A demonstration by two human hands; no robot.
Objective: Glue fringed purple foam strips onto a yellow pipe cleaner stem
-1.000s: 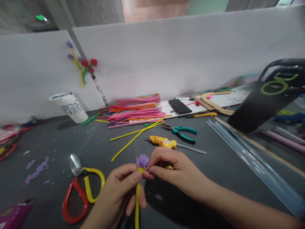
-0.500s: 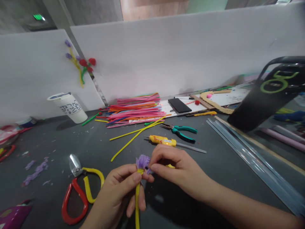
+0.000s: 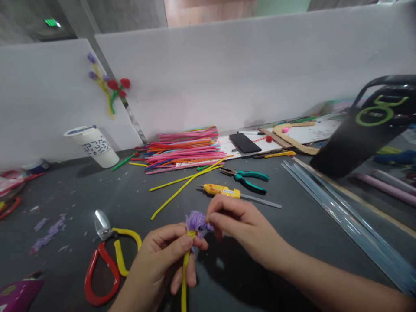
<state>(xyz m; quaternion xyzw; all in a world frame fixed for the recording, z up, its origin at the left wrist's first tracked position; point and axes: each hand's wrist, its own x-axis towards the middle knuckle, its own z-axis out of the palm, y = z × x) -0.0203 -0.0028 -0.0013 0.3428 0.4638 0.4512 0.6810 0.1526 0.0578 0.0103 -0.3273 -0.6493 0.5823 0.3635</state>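
Observation:
A pipe-cleaner flower (image 3: 195,221) with a purple fuzzy head stands upright near the bottom centre, its yellow stem (image 3: 184,277) running down out of view. Thumb and fingers of my left hand (image 3: 172,251) are closed round it just under the head, where yellow is wound about the base. My right hand (image 3: 240,229) comes in from the right, thumb and forefinger pinched on a purple petal (image 3: 207,227) at the head's right side. The petal's tip is hidden by those fingertips.
Red-and-yellow-handled cutters (image 3: 107,251) lie left of my hands, near purple scraps (image 3: 48,236). Beyond them are a yellow tool (image 3: 222,190), teal pliers (image 3: 250,180), loose yellow pipe cleaners (image 3: 182,190) and a colourful bundle (image 3: 188,149). A black bottle (image 3: 360,130) and clear strips (image 3: 344,216) occupy the right.
My right hand has shifted slightly right and pulled the pinched petal outward, so more purple shows between the hands. The stem's lower end has swung a little left.

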